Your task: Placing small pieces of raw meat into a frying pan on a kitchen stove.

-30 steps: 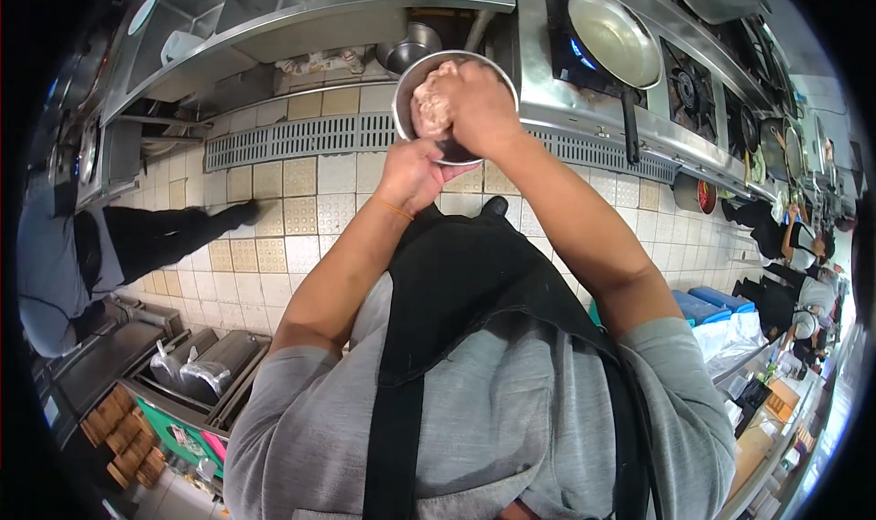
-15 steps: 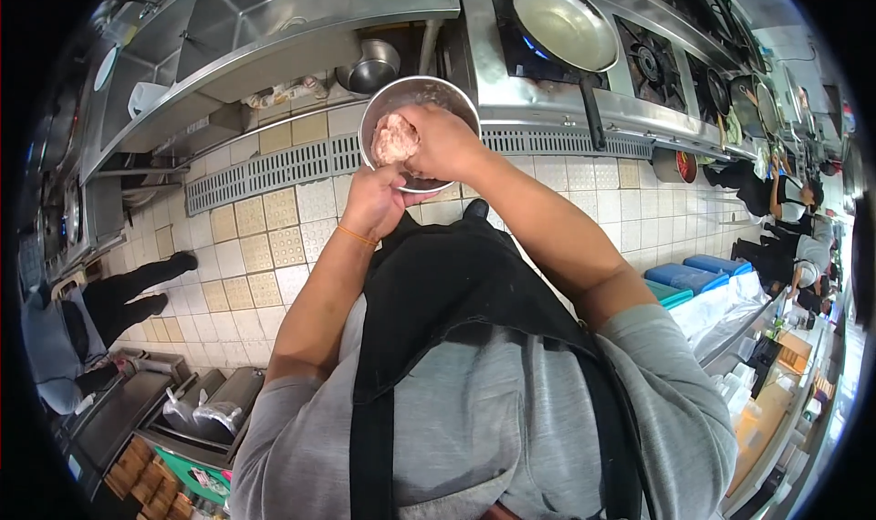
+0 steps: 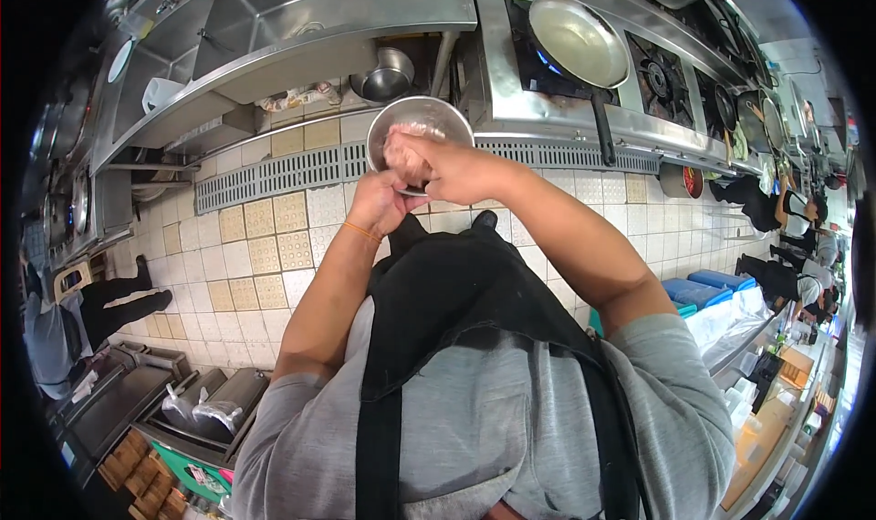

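So, far left there's a person (image 3: 55, 333) in a grey top and dark trousers, well apart from the hands, with some wooden blocks (image 3: 137, 474) stacked lower down near that edge. Up top on that side is a steel sink unit (image 3: 301, 47) with a white container (image 3: 162, 93) in its left part, and a shiny metal pot (image 3: 383, 78) sits low, just past its front edge. A grey slotted drain grate (image 3: 274, 182) runs across the pale tiled floor (image 3: 260, 278). Then the main bit: the left hand (image 3: 380, 202), orange band (image 3: 363, 232) on the wrist, has its grip closed on the near left rim of a round metal bowl (image 3: 449, 121), holding it up over the floor and grate. Inside the bowl, toward the near left side, is a pink lump (image 3: 406, 158) that looks like raw meat, kinda blurry. The right hand (image 3: 456, 171) reaches in from the right, its grip curled partway closed around that lump; can't tell how tight, since some fingers are hidden. Right of that is a steel stove (image 3: 516, 105), where a pan (image 3: 579, 46) with pale liquid sits over a blue flame (image 3: 547, 61), black handle toward the person. Further right there's a pot with something red in it (image 3: 682, 181), a couple of blue lids (image 3: 698, 292), and a cluttered worktop (image 3: 753, 461) with co-workers (image 3: 808, 287) beyond.
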A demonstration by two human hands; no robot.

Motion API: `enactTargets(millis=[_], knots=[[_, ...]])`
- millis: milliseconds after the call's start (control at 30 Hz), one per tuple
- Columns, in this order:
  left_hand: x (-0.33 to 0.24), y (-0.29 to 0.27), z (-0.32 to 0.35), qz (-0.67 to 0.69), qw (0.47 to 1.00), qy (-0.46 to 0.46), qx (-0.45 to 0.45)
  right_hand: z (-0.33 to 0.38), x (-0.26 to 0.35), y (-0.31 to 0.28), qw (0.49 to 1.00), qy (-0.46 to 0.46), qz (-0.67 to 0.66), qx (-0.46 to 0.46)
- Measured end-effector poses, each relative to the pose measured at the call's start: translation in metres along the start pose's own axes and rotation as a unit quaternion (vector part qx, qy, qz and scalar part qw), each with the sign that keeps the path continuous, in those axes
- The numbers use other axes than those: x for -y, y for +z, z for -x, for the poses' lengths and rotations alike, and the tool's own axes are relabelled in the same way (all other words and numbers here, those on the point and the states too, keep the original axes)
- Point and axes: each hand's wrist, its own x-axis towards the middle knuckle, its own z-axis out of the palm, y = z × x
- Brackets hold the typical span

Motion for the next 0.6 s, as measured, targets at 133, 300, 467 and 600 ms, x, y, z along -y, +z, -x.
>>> enactTargets(millis=[133,300,467,600], knots=[[-0.015,0.009,0.014,0.045,0.999,0.000,0.026,-0.009,0.007,-0.032,0.996,0.083,-0.035,-0.006],[-0.027,0.020,0.010,-0.051,0.997,0.051,0.041,-0.015,-0.012,-0.006,0.993,0.106,-0.024,-0.042],[-0.033,0.024,-0.022,-0.041,0.999,-0.017,0.030,-0.028,-0.031,-0.021,0.981,0.166,0.039,-0.089],[-0.060,0.051,-0.056,-0.087,0.996,0.011,0.031,-0.053,-0.054,-0.050,0.968,0.186,0.061,-0.158]])
